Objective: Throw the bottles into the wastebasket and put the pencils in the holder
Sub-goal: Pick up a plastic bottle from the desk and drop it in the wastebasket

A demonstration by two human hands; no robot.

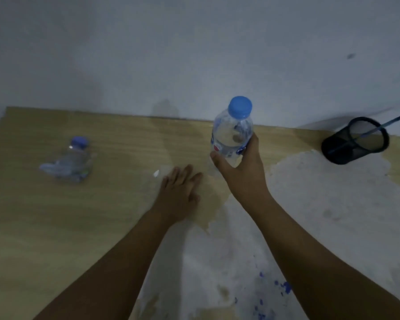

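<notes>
Head view: right hand holds an upright clear bottle, fingers clamped around its lower body, above the desk. Left hand rests flat, fingers apart. Crushed bottle lies far left; mesh holder contains one pencil.

Right hand grips an upright bottle (blue cap); left hand lies flat on the table.

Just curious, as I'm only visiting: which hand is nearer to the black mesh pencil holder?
The right hand. It holds the upright bottle left of the holder. The left hand lies flat on the table, farther left.
</notes>
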